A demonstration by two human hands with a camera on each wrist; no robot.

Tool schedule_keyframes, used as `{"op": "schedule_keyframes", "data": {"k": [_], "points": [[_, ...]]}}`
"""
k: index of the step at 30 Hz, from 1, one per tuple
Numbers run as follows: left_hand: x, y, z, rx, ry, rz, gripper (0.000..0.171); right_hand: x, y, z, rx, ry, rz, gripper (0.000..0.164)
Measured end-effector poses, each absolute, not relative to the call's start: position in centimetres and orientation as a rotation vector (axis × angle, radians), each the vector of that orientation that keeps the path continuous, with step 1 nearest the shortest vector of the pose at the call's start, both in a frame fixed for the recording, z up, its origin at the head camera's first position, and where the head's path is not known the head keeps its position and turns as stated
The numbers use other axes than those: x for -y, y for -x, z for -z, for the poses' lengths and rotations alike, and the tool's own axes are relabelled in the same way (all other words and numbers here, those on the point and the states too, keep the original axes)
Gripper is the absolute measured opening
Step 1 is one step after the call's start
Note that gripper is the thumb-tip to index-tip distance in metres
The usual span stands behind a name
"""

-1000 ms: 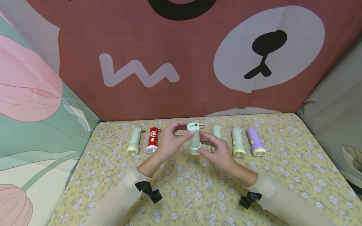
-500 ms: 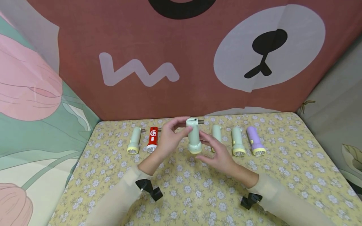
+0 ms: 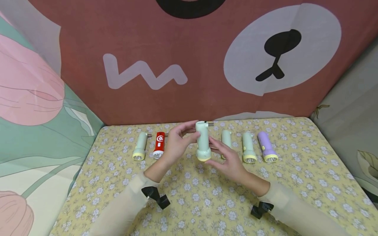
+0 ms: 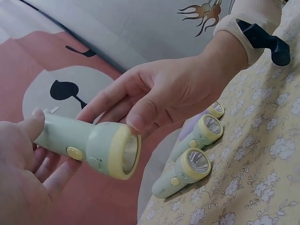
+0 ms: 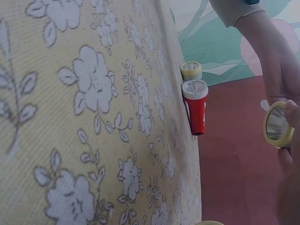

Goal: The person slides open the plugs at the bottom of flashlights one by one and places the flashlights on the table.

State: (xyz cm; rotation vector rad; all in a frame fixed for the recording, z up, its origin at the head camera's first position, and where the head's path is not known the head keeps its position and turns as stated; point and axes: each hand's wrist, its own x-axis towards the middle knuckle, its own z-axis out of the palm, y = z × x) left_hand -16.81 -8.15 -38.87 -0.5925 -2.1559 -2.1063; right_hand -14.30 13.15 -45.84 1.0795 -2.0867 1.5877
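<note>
Above the tablecloth, a pale green flashlight (image 3: 203, 141) is held between my two hands, its yellow-rimmed lamp end down in the head view. Metal plug prongs (image 3: 211, 124) stick out to the right at its top. My left hand (image 3: 178, 142) grips the tail end, thumb on the near side and fingers behind. My right hand (image 3: 228, 160) pinches the lamp end; in the left wrist view its thumb (image 4: 141, 116) lies at the yellow rim. That view also shows a yellow switch (image 4: 75, 153) on the flashlight's side. The right wrist view catches the lens (image 5: 276, 125) between fingers.
On the flowered tablecloth (image 3: 189, 203) lie a green flashlight (image 3: 140, 147) and a red one (image 3: 159, 144) at left. Two more green ones, the nearer-left one (image 3: 226, 139) partly behind my right hand, and a purple flashlight (image 3: 267, 147) lie at right. A printed curtain (image 3: 206, 105) stands behind.
The held flashlight has tipped more upright, its top end rising so less of the end face shows. My right thumb left the lamp end, then came back to its rim.
</note>
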Motion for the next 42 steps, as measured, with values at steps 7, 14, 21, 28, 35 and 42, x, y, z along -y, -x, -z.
{"op": "schedule_keyframes", "data": {"k": [7,14,21,28,35,42], "points": [[8.3,16.9,39.1,2.162,0.643,2.107,0.046,-13.1,14.1,45.4,2.092,-1.045,-1.668,0.089],[8.5,17.0,39.6,2.159,0.676,2.151,0.055,-13.1,14.1,45.0,2.079,-1.036,-1.699,0.083],[8.5,16.9,40.4,2.176,0.649,2.173,0.057,-12.9,13.9,44.9,2.123,-0.989,-1.831,0.074],[8.5,17.0,41.5,2.210,0.589,2.143,0.055,-12.3,13.6,44.7,2.198,-0.928,-1.905,0.065],[8.7,17.0,42.1,2.201,0.544,2.160,0.053,-11.8,13.6,44.9,2.212,-0.885,-2.001,0.062],[8.7,17.3,42.6,2.211,0.431,2.223,0.052,-11.3,13.9,44.7,2.244,-0.845,-2.074,0.062]]}}
